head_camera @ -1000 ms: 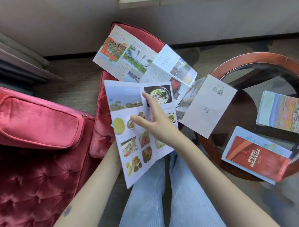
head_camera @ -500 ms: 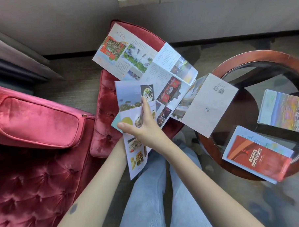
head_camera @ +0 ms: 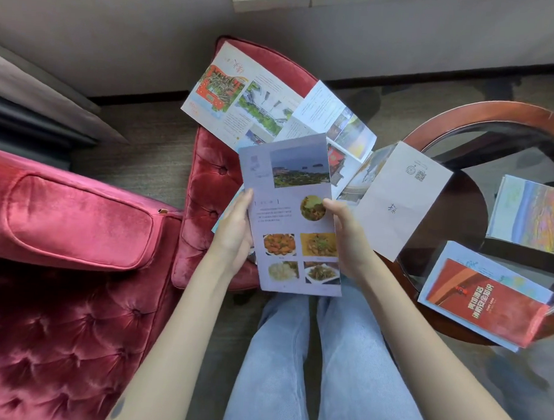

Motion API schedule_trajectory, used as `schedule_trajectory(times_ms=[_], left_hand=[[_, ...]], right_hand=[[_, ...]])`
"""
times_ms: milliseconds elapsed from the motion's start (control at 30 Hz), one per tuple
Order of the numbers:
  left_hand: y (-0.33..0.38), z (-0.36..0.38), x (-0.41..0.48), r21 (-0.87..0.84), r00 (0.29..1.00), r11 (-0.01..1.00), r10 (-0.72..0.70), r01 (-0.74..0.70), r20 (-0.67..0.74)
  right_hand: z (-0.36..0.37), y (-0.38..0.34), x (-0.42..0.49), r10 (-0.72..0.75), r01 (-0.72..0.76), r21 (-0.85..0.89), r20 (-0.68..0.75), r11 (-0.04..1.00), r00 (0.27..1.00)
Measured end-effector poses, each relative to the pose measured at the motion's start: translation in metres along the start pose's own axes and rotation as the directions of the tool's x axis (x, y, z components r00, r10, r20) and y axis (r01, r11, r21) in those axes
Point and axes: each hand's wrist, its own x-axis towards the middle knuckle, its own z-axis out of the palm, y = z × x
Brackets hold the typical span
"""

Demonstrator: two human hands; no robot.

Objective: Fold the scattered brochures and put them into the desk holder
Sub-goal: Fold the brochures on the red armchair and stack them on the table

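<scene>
A food brochure (head_camera: 288,220), folded to one tall panel with dish photos, is held above my knees. My left hand (head_camera: 233,230) grips its left edge and my right hand (head_camera: 344,235) grips its right edge. Behind it an unfolded map brochure (head_camera: 242,103) lies spread over a red velvet stool (head_camera: 207,181). A half-folded white brochure (head_camera: 400,199) with a QR code leans from the stool onto the round table. Folded brochures, a red-covered one (head_camera: 484,301) and a landscape one (head_camera: 532,217), lie on the table. No desk holder is clearly visible.
A round glass-topped table with a dark wooden rim (head_camera: 483,117) stands at the right. A red tufted armchair (head_camera: 60,264) fills the left. My legs in light jeans (head_camera: 310,370) are below. A wall with a dark baseboard (head_camera: 434,77) runs behind.
The food brochure went from spread open to folded into one narrow panel. My left hand came out from under it and now holds its left edge; my right hand shifted to the right edge.
</scene>
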Motion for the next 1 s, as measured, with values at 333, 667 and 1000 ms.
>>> schedule_trajectory(times_ms=[333, 667, 1000], left_hand=[[0.019, -0.005, -0.006, 0.210, 0.959, 0.937, 0.266, -0.281, 0.098], [0.032, -0.017, -0.002, 0.298, 0.876, 0.825, 0.440, -0.481, 0.196], [0.073, -0.034, -0.002, 0.679, 0.670, 0.250, 0.575, -0.690, 0.469]], right_hand=[[-0.007, 0.006, 0.008, -0.194, 0.115, -0.321, -0.226, 0.940, 0.955], [-0.018, -0.005, 0.004, -0.381, 0.284, -0.385, -0.205, 0.878, 0.902], [-0.024, -0.019, -0.001, -0.438, 0.327, -0.425, -0.195, 0.844, 0.877]])
